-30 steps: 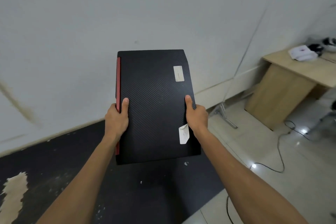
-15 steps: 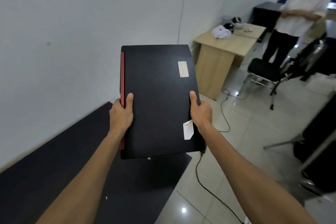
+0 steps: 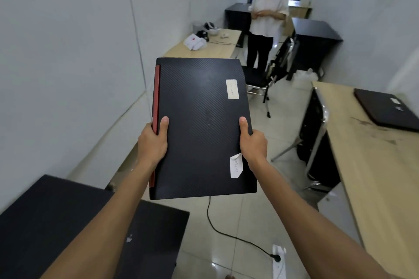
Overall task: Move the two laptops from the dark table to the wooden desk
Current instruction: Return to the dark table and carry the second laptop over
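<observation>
A closed black laptop with a red left edge and two white stickers is held in the air in front of me. My left hand grips its left edge and my right hand grips its right edge, thumbs on top. The dark table lies at the lower left, below my left arm. A wooden desk runs along the right, and a second closed dark laptop lies on its far end.
A person in a white shirt stands ahead beside another wooden desk with small items. A black chair stands near them. A cable and a white power strip lie on the tiled floor. Black cabinets stand at the back.
The view has swung right, away from the wall. The dark table has slid to the lower left, and the right-hand wooden desk with a laptop has come into view. Both hands keep their grip.
</observation>
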`<control>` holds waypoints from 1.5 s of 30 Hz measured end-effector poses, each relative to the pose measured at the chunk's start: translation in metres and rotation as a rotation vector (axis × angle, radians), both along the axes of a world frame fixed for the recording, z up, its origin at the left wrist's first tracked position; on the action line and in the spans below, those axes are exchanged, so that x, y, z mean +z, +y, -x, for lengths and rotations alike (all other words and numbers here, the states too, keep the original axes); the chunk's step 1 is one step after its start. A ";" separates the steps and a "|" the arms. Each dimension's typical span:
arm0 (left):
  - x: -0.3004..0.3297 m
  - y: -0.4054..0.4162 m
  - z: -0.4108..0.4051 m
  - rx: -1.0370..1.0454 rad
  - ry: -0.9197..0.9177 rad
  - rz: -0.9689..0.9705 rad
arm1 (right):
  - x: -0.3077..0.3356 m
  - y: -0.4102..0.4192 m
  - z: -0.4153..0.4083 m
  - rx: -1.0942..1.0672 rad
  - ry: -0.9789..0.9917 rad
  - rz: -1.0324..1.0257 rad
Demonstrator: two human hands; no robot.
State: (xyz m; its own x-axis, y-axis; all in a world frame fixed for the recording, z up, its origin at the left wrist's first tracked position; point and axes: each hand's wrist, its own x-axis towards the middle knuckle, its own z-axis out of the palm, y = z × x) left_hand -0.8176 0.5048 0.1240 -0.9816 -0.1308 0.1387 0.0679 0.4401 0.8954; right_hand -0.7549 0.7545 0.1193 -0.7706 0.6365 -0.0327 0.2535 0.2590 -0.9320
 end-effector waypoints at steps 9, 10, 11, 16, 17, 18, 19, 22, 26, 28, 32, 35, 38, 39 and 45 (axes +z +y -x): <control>-0.005 0.131 0.058 -0.161 0.031 -0.003 | -0.008 0.119 0.021 -0.161 -0.007 -0.020; -0.007 0.144 0.064 -0.170 0.023 0.001 | -0.008 0.131 0.024 -0.182 -0.020 -0.028; -0.011 0.161 0.071 -0.189 0.017 -0.008 | -0.010 0.147 0.027 -0.199 -0.024 -0.033; -0.018 0.214 0.099 -0.298 -0.014 -0.021 | -0.018 0.194 0.039 -0.255 -0.016 -0.035; -0.021 0.226 0.107 -0.316 -0.024 -0.017 | -0.021 0.204 0.043 -0.270 -0.022 -0.022; -0.020 0.229 0.109 -0.316 -0.026 -0.017 | -0.023 0.206 0.044 -0.263 -0.026 -0.012; -0.022 0.238 0.115 -0.332 -0.033 -0.021 | -0.025 0.212 0.046 -0.268 -0.032 -0.002; -0.026 0.274 0.137 -0.375 -0.039 -0.025 | -0.032 0.238 0.056 -0.360 -0.045 -0.025; -0.031 0.321 0.161 -0.499 -0.046 -0.050 | -0.036 0.270 0.065 -0.465 -0.064 -0.041; -0.033 0.339 0.173 -0.539 -0.067 -0.042 | -0.034 0.282 0.067 -0.499 -0.072 -0.021; -0.031 0.378 0.195 -0.642 -0.085 -0.018 | -0.034 0.301 0.067 -0.586 -0.059 0.016; -0.033 0.409 0.205 -0.710 -0.088 0.002 | -0.038 0.315 0.063 -0.660 -0.051 0.038; -0.036 0.441 0.211 -0.760 -0.089 0.032 | -0.041 0.332 0.059 -0.740 -0.062 0.068; -0.038 0.454 0.211 -0.791 -0.088 0.032 | -0.044 0.340 0.057 -0.767 -0.061 0.076; -0.052 0.545 0.211 -0.937 -0.108 0.053 | -0.054 0.396 0.039 -0.904 -0.083 0.098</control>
State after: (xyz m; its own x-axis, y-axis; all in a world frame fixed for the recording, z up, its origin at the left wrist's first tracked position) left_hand -1.0289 1.0499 0.0720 -0.6917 0.7218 0.0240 0.3326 0.2889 0.8978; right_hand -0.7938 1.1500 0.0649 0.0274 0.9880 -0.1517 0.3885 -0.1503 -0.9091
